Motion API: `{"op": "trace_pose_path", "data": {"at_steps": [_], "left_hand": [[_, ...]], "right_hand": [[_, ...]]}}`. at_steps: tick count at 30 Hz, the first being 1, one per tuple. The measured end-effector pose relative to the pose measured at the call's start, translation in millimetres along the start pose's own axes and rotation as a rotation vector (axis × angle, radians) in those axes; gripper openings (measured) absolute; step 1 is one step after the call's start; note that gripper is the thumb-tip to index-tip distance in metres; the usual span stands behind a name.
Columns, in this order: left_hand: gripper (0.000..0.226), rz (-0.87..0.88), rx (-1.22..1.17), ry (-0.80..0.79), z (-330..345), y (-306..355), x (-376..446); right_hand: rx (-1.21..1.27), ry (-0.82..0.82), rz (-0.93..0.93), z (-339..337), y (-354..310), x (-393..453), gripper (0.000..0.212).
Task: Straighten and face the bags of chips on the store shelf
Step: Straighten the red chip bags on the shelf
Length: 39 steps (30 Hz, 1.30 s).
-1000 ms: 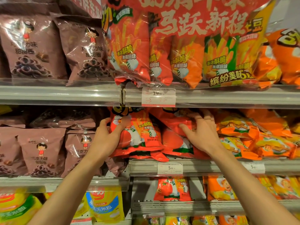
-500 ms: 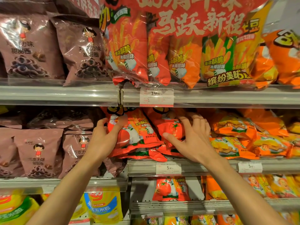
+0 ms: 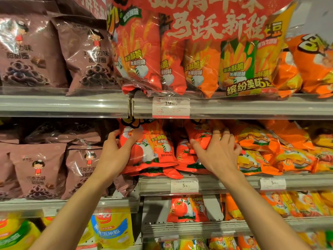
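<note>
Shelving: metal store shelves (image 3: pixel 234 108) in several tiers, with clear plastic price rails along the front edges.
Top tier, right: a large red multipack (image 3: pixel 207 47) of snack bags in clear wrap, leaning out over the rail; orange bags just beside it on the right.
Top tier, left: brown chocolate-ring bags (image 3: pixel 86 58) standing upright, side by side.
Middle tier, left: more brown bags (image 3: pixel 37 170) of the same kind, upright at the front, others lying flat behind them.
Middle tier, right: orange-yellow chip bags (image 3: pixel 259 159) stacked and tilted, touching the red bags.
Middle tier, centre: red tomato chip bags (image 3: pixel 153 150), the task's bags, piled unevenly, the lowest ones poking out over the rail.
Left hand (image 3: pixel 115 156): grips the left side of the front red bag, thumb curled across its face, fingers behind its edge.
Right hand (image 3: pixel 218 152): fingers spread wide and bent over the neighbouring red bag (image 3: pixel 198 137), thumb out to the left, fingertips pressing its top.
Lower tier: one red tomato bag (image 3: pixel 185 208) upright, yellow corn bags (image 3: pixel 111 228) to the left.
Price tags: white labels (image 3: pixel 170 107) clipped to the rails, one above the hands, two below.
</note>
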<state>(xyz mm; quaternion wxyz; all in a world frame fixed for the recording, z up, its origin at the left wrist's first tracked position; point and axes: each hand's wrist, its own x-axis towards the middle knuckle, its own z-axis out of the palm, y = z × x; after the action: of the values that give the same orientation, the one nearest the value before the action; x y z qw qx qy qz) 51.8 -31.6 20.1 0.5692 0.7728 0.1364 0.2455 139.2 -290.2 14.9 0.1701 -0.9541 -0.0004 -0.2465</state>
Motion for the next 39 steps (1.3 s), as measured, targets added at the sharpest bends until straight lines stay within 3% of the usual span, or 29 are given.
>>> {"op": "trace_pose_path", "data": {"at_steps": [5, 10, 13, 18, 23, 27, 30, 32, 35, 39], "left_hand": [[0.081, 0.026, -0.031, 0.008, 1, 4, -6], [0.072, 0.046, -0.087, 0.018, -6, 6, -17], [0.065, 0.059, -0.109, 0.022, -12, 11, -27], [0.067, 0.061, -0.118, 0.023, -29, 10, -47], [0.069, 0.067, -0.041, 0.032, -58, -3, -61], [0.056, 0.092, 0.044, 0.086, -72, -17, -65], [0.065, 0.099, 0.030, 0.117, -76, -25, -65], [0.060, 0.105, 0.037, 0.127, -78, -27, -64], [0.051, 0.101, 0.021, 0.155, -80, -25, -61], [0.050, 0.089, -0.001, 0.179, -84, -20, -58]], "right_hand": [[0.071, -0.020, -0.021, -2, 1, -3, 0.095], [0.312, 0.146, -0.261, -22, -13, -17, 0.066], [0.596, -0.038, -0.326, -34, -43, -35, 0.052], [0.766, -0.439, -0.234, -29, -82, -57, 0.066], [0.882, -0.473, -0.243, -13, -94, -82, 0.048], [0.945, -0.487, -0.287, -2, -98, -105, 0.051], [0.924, -0.512, -0.300, -4, -102, -103, 0.046], [0.868, -0.433, -0.275, -3, -102, -88, 0.047], [0.584, -0.362, -0.305, 2, -103, -55, 0.060], [0.190, -0.490, -0.260, 13, -109, -17, 0.083]]}}
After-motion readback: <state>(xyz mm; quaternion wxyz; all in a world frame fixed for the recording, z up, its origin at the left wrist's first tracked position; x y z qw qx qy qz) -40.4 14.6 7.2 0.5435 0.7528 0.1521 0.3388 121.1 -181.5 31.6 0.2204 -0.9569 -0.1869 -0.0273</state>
